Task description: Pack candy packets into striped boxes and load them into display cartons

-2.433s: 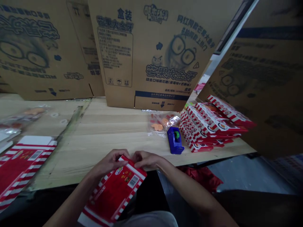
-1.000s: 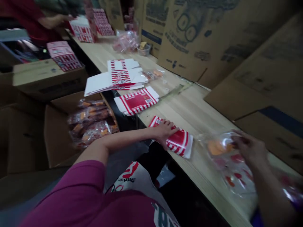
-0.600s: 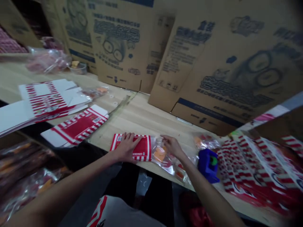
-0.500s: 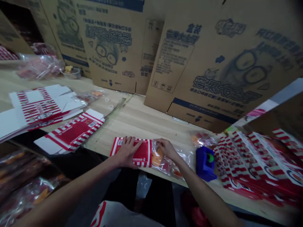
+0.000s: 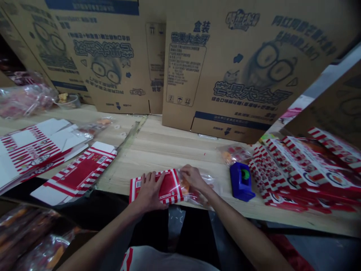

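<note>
A red-and-white striped cardboard box (image 5: 170, 183) lies flat at the table's front edge. My left hand (image 5: 149, 191) grips it from above, fingers spread across its top and thumb at the near side. At the box's right end, a clear plastic packet (image 5: 197, 197) with orange and pink pieces sits partly inside the opening. My right hand (image 5: 192, 177) has its fingers closed on the packet close to that opening; the fingertips are partly hidden. The packet's clear wrap trails out to the right beneath my right wrist.
A blue tape dispenser (image 5: 241, 182) stands right of my hands, beside stacked striped boxes (image 5: 304, 173). Another packet (image 5: 232, 153) lies behind it. Flat boxes (image 5: 76, 169) lie at left. Large cartons (image 5: 113, 67) line the back. Filled packets (image 5: 31, 241) sit at lower left.
The packet has gone further left into the box, with less of it showing. My right hand stays closed on it, my left hand stays on the box. The camera view has shifted right.
</note>
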Demonstrator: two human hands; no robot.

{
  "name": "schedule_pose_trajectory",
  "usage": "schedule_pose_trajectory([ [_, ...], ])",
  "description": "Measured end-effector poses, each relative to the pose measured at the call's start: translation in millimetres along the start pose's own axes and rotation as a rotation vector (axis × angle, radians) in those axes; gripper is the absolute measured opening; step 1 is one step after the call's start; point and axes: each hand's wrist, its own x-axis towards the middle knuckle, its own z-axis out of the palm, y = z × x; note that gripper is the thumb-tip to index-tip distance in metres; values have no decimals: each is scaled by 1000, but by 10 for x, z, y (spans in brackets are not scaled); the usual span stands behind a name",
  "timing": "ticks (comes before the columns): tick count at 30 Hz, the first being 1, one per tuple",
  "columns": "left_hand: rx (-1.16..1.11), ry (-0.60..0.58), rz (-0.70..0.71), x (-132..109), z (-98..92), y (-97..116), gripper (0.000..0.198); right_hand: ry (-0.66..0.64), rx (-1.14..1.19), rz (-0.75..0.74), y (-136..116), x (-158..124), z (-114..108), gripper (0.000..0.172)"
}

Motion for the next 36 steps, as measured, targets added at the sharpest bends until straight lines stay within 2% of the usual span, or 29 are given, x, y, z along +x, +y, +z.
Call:
schedule_pose_trajectory([
  [4,-13,9,23,17,29,-8,123,-193,-43,-22,-150,-128,-2,31],
  [6,-26,-7,48,27,27,-3,125,-220,38,-23,-176,-129,18,33],
  [8,-39,-42,53,37,16,-15,126,-59,220,22,-130,-126,11,33],
  [10,-46,-84,63,46,0,-62,128,246,366,83,3,-179,-65,34],
  [12,-51,-134,91,50,-23,-144,132,519,351,148,202,-327,-212,40],
  [14,-59,-185,129,52,-49,-235,135,612,219,252,403,-555,-368,54],
  [16,-68,-212,158,57,-67,-291,133,581,120,358,520,-794,-447,65],
  [18,-65,-195,167,69,-65,-274,129,509,125,383,493,-964,-391,67],
  [20,-54,-159,172,87,-44,-175,125,431,251,348,324,-1027,-216,64],
  [24,-45,-76,168,114,-53,142,119,188,683,206,-135,-971,146,57],
  [25,-51,-47,133,109,-83,218,118,213,740,179,-216,-966,183,56],
  [26,-62,-10,75,93,-125,288,117,309,748,166,-274,-974,198,56],
  [28,-91,83,-83,29,-219,418,118,596,672,177,-335,-1033,186,54],
  [29,-109,128,-155,-19,-257,477,120,692,643,186,-350,-1076,176,53],
  [30,-131,163,-206,-76,-280,531,122,718,657,191,-361,-1123,170,53],
  [32,-215,198,-238,-199,-264,606,124,618,816,201,-372,-1210,170,51],
  [33,-295,204,-230,-258,-226,622,119,553,915,209,-369,-1247,170,48],
  [36,-695,185,-197,-388,-46,587,86,429,1093,221,-301,-1343,139,41],
])
